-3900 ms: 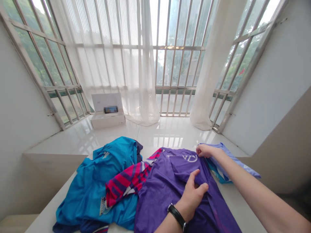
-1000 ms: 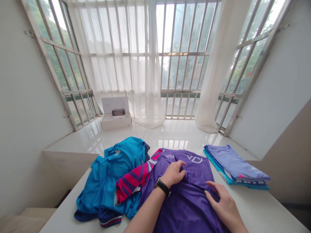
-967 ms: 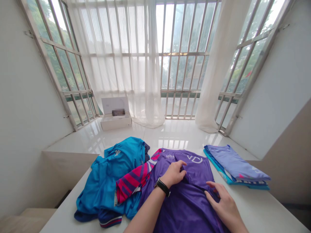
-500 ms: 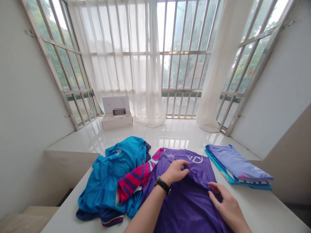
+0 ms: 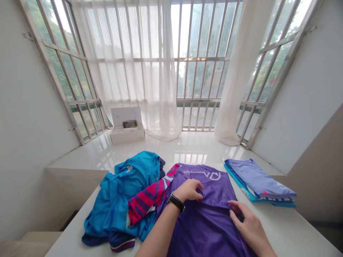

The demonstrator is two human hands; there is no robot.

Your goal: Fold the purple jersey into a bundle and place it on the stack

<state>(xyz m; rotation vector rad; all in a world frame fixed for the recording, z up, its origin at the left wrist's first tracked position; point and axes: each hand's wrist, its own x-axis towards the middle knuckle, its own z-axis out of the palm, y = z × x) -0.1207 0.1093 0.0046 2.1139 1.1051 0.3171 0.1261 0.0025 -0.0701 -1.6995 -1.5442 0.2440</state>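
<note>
L hand sits further left, baring ltrs on purple shirt | curled; R hand at edge; grips: can't tell | I'd smooth evenly

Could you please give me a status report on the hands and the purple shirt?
Left hand at purple shirt's upper part. Right hand at its side edge. Striped sleeve across blue garment.

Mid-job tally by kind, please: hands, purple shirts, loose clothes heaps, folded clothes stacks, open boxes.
Hands: 2 (left hand, right hand)
Purple shirt: 1
Loose blue heap: 1
Folded stack: 1
Open white box: 1
Total: 6
Single garments within the heap and stack can't be counted reliably.
</note>
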